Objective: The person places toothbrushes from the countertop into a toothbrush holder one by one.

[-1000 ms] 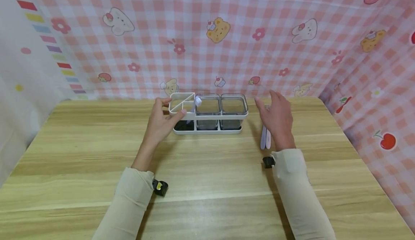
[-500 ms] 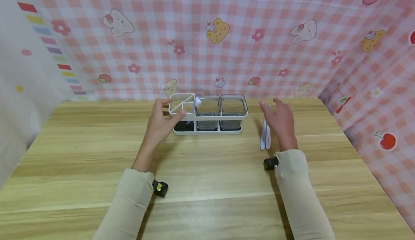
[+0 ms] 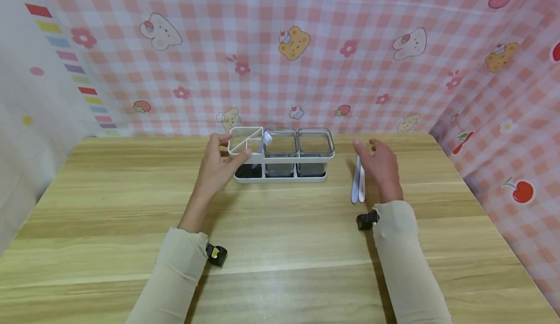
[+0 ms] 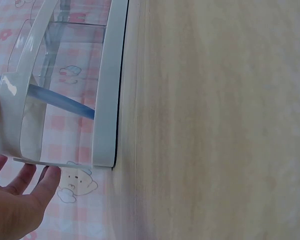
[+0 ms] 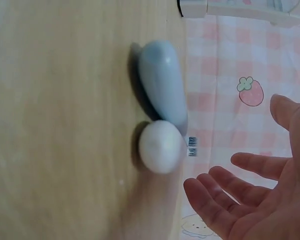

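Note:
A white rack (image 3: 292, 159) stands at the table's back, with a divided compartment at its left and two clear cups (image 3: 280, 143) beside it. My left hand (image 3: 216, 161) grips the rack's left end, thumb on the front rim and fingers round the side. A pale blue toothbrush (image 4: 65, 101) leans inside that end, its bristles up. My right hand (image 3: 381, 168) hovers over two toothbrushes lying side by side, a bluish one (image 5: 163, 82) and a white one (image 5: 160, 147). Its fingers are spread and relaxed, touching neither handle; in the head view it covers part of them.
The wooden table (image 3: 280, 275) stretches in front of the rack. A pink checked cloth (image 3: 262, 86) hangs right behind the table's back edge, and another side of cloth (image 3: 525, 134) runs along the right.
My right hand has shifted slightly right and lower in the head view, its thumb and fingers coming over the lying toothbrushes. My left hand has kept its grip, and the rack has not moved.

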`<state>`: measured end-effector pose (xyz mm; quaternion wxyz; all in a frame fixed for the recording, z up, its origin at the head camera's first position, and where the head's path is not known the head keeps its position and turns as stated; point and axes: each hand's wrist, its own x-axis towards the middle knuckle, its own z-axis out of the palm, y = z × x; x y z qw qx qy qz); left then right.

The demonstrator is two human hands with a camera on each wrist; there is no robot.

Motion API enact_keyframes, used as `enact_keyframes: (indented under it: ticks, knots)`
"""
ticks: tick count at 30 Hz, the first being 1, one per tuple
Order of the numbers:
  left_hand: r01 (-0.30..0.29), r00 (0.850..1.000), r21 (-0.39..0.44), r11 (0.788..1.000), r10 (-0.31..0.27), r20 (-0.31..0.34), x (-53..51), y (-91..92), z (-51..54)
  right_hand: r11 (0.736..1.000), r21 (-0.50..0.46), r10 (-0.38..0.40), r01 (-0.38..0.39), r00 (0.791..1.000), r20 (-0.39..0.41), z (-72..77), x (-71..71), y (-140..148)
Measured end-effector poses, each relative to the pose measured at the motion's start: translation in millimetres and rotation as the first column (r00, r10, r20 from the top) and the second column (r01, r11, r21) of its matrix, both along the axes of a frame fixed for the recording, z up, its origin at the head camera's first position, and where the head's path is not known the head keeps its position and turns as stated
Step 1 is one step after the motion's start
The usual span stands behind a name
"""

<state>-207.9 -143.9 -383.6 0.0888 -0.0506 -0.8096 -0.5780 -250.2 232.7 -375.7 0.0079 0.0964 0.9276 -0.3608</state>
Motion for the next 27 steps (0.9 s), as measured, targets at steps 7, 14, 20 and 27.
enact_keyframes:
  ticks: [7, 14, 20, 27]
  knots:
    - [-0.001, 1.0, -0.008, 1.0, 0.001, 0.007, -0.5, 0.7, -1.6, 1.0, -0.014, 0.026, -0.026, 0.999, 0.037, -6.2, -1.5, 7]
    - [-0.007, 1.0, -0.012, 1.0, 0.007, 0.003, -0.8, 0.8, -1.1, 0.999, -0.021, 0.04, -0.039, 0.998, 0.045, -11.1, -4.4, 17]
    - [-0.014, 1.0, -0.004, 1.0, 0.014, 0.004, -0.2, 0.9, -0.3, 0.998, -0.06, 0.009, -0.004, 0.997, 0.078, -14.1, -6.9, 20]
    - [-0.016, 1.0, -0.004, 1.0, 0.016, 0.004, 0.6, 1.4, 0.1, 0.998, -0.056, 0.006, -0.002, 0.998, 0.068, -20.2, -10.6, 23]
